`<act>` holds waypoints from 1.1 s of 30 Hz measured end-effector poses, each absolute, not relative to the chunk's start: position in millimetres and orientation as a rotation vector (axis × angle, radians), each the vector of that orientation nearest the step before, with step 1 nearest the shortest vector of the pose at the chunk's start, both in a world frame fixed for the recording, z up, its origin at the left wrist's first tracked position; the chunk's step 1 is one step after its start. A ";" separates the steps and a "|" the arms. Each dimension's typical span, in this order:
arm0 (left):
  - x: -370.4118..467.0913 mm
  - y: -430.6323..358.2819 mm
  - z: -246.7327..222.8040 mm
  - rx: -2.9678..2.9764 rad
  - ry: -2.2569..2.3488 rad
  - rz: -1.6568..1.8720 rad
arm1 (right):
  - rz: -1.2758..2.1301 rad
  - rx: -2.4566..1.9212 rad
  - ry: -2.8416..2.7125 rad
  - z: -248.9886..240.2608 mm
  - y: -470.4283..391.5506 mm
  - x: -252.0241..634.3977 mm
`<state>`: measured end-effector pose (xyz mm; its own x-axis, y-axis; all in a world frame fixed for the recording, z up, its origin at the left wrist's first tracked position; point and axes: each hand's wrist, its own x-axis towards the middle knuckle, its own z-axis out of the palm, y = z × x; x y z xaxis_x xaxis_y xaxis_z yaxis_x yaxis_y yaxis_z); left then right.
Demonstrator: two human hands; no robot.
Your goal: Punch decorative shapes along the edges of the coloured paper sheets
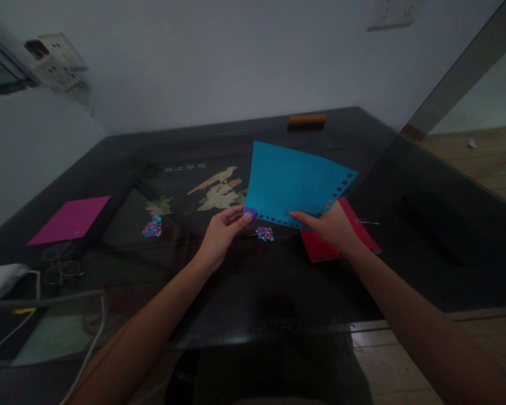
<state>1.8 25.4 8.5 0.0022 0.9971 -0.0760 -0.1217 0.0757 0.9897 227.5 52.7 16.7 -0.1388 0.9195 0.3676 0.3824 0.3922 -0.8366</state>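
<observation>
My left hand (225, 229) is closed round a small purple paper punch (249, 214), which sits at the lower left corner of a blue sheet of paper (295, 177). Small punched holes run along the sheet's lower and right edges. My right hand (331, 225) grips the blue sheet by its lower edge, thumb on top. Beneath that hand lies a red sheet (320, 247) with holes along its edges. A small pile of colourful punched bits (265, 234) rests on the table just below the punch.
Another pile of coloured bits (152, 226) is on the dark glossy table (236, 292). To the left lie a pink sheet (69, 220), glasses (61, 270) and a white device (4, 281) with a cable. A brown roll (307, 119) lies near the wall.
</observation>
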 end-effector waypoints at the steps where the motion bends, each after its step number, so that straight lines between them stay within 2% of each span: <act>1: 1.7 25.5 8.3 1.066 1.156 1.208 | 0.720 -1.148 -1.714 16.7 52.7 227.6; 33: 1.0 26.1 9.3 1.096 1.148 1.204 | 0.707 -1.159 -1.724 18.8 51.5 227.2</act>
<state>1.0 26.1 9.3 0.0174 0.9982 -0.0569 -0.1050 0.0585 0.9928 227.2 51.5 18.8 -0.1419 0.9188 0.3684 0.3959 0.3937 -0.8296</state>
